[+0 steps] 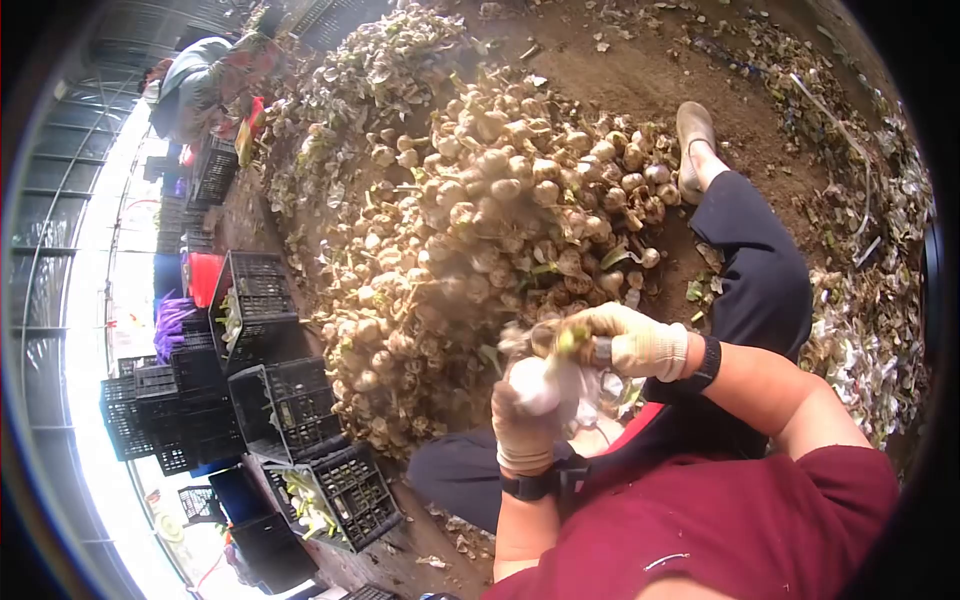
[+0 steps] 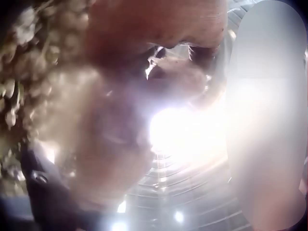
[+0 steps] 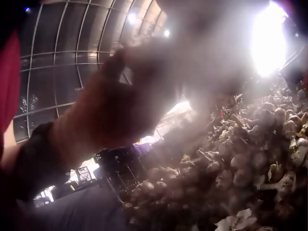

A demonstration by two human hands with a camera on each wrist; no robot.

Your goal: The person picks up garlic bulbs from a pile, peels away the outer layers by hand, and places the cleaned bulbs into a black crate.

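Observation:
In the head view, my gloved left hand (image 1: 522, 428) grips a whitish garlic bulb (image 1: 536, 386) from below. Just right of it, my gloved right hand (image 1: 638, 344) curls round a small grey object (image 1: 602, 351), its kind unclear. Fingers of that hand reach to a greenish stem (image 1: 572, 340) above the bulb. Motion blur and glare hide the contact in both wrist views. A large heap of garlic (image 1: 500, 190) lies beyond the hands.
Black crates (image 1: 262, 290) line the left side, one (image 1: 345, 495) with green-stemmed pieces inside. Outstretched at the right is a dark-trousered leg (image 1: 765, 270). Dry skins (image 1: 860, 340) litter the ground. Another person (image 1: 200, 85) is at the upper left.

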